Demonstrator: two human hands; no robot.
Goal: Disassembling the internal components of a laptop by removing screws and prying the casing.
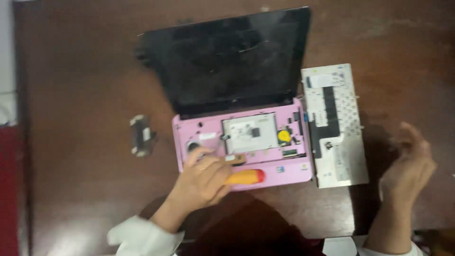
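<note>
A small pink laptop (204, 130) lies open on a dark brown table, keyboard removed, so its metal inner plate (250, 132) shows. The black screen (227, 59) leans back. My left hand (201, 178) rests on the laptop's front left part and grips an orange-and-red-handled screwdriver (246, 177), which lies along the front edge. My right hand (407, 163) hovers over the table to the right, blurred, fingers loosely apart, holding nothing. The removed keyboard (334, 125) lies face down beside the laptop, between it and my right hand.
A small dark component with metal ends (141, 136) lies on the table (80, 95) left of the laptop. A red object (8, 189) sits at the far left edge. My white sleeves (142, 234) are at the bottom.
</note>
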